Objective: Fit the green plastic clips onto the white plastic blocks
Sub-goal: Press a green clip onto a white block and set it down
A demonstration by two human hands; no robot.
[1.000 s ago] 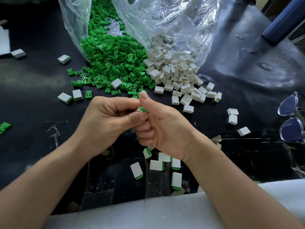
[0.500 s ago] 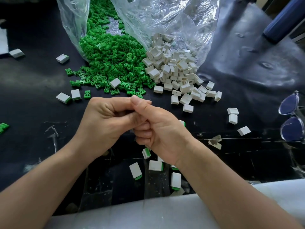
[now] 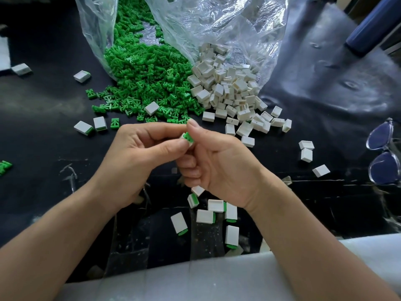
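Pinching green clip (image 3: pixel 186 136) | left hand (image 3: pixel 138 157), right hand (image 3: pixel 219 164) | glasses (image 3: pixel 383 168) right | bag (image 3: pixel 217 25) behind

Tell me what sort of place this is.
Probably a hand-assembly workbench for piecework: loose green clips and white blocks spill from clear plastic bags onto a black table, and finished blocks lie at its near edge.

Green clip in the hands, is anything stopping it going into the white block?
Nothing visible does. The green clip sits against the white block, both pinched between the left hand and right hand.
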